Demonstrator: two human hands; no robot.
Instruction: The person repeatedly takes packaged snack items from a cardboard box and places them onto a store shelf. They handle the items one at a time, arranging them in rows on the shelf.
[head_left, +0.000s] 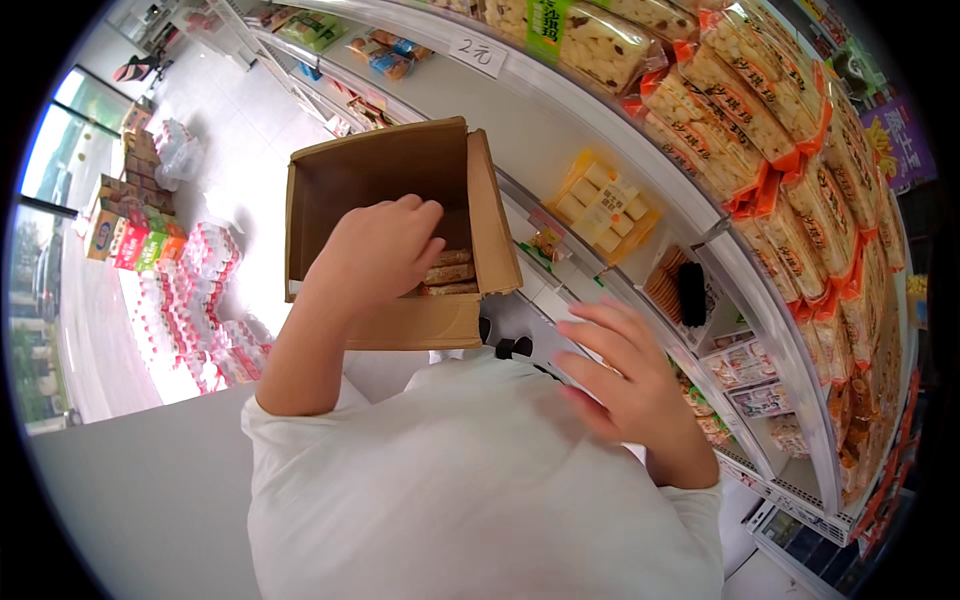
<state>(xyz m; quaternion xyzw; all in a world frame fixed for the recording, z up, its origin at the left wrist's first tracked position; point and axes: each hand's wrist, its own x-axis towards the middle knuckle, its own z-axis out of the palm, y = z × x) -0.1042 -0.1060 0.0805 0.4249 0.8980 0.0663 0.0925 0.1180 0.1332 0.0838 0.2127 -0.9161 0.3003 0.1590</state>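
An open cardboard box stands in front of me, with several packaged snack bars at its near right inside corner. My left hand reaches over the box's opening, its fingers bent close above the bars; whether it touches or grips anything is hidden. To the right of the box my right hand hovers slightly blurred beside the shelving, its fingers spread and nothing in them. The upper shelf at right bears stacked orange-and-clear packs of sachima pastry.
Curved store shelves run along the right side, holding a yellow pack of Swiss rolls and a pack of round biscuits. At the left, shrink-wrapped bottles and stacked cartons stand on the floor near the windows.
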